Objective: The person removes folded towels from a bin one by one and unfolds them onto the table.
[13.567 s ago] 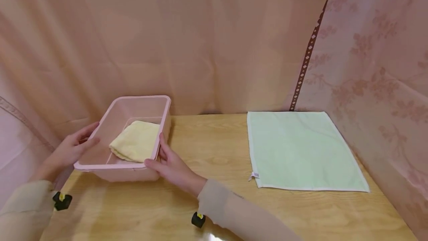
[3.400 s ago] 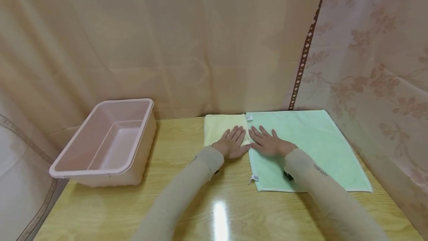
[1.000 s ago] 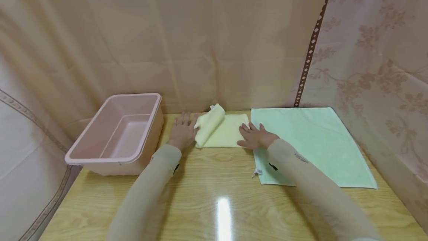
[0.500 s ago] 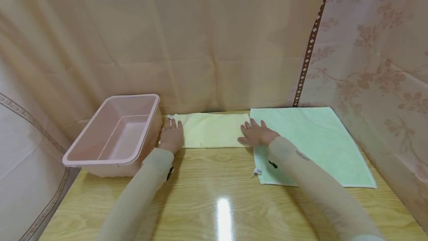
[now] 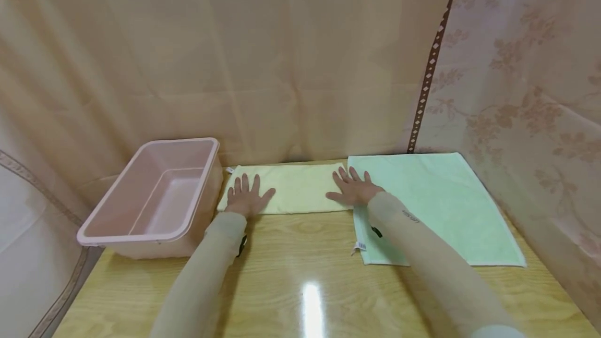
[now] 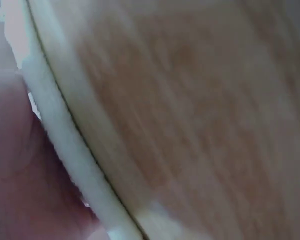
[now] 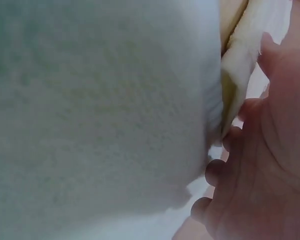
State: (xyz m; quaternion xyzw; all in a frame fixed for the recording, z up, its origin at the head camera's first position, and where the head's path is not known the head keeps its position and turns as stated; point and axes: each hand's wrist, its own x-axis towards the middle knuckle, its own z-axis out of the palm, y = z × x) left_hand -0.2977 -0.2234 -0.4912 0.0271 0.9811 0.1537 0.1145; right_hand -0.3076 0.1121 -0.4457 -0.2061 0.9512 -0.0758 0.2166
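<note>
A yellow towel [image 5: 293, 189], folded into a long flat strip, lies on the wooden table between the basin and the green towel. My left hand [image 5: 246, 200] rests with spread fingers on the strip's left end. At the right end my right hand [image 5: 351, 189] lies flat, fingers spread, by the border with the green towel [image 5: 432, 202]. That green towel is spread out as a single sheet. In the left wrist view the yellow towel's edge [image 6: 65, 135] runs beside my palm; in the right wrist view my right hand [image 7: 270, 150] is near the yellow towel's edge [image 7: 238, 70].
A pink plastic basin [image 5: 202, 197] stands at the left, right beside the strip's left end. Curtains [image 5: 263, 67] hang behind and along both sides. The wooden table [image 5: 281, 270] reaches toward me, with a bright light reflection on it.
The yellow towel came out of the basin earlier. Over the last second its folded-over left part was laid out leftward, lengthening the strip. My left hand moved left, then onto it; my right hand stayed.
</note>
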